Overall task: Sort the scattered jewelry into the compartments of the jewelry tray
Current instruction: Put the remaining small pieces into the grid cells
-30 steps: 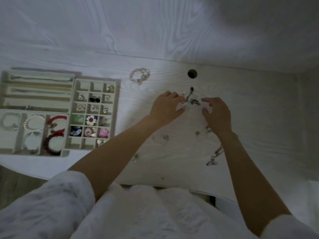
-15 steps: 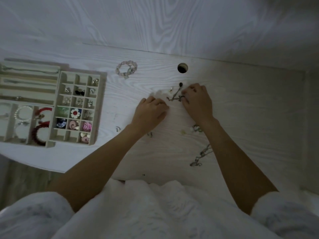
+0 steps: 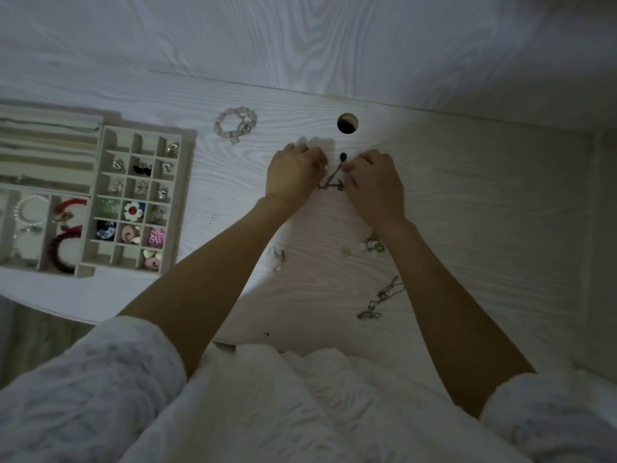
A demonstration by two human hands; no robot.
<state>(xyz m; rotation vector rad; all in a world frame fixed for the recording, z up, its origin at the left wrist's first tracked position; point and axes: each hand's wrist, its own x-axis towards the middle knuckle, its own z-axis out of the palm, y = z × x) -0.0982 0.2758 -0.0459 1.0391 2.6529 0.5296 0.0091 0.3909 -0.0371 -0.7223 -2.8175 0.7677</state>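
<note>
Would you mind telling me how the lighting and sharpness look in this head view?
Head view: dim and bluish, brightest on the desk around the hands, darker toward the tray at left; wide-angle bending curves the desk edges; small pieces near the left hand and right hand look soft.

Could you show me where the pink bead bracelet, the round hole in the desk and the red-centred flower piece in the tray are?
pink bead bracelet [image 3: 236, 124]: head view, on the beads of its right side.
round hole [image 3: 347, 123]: head view, its dark middle.
flower piece [image 3: 133, 210]: head view, its red centre.
</note>
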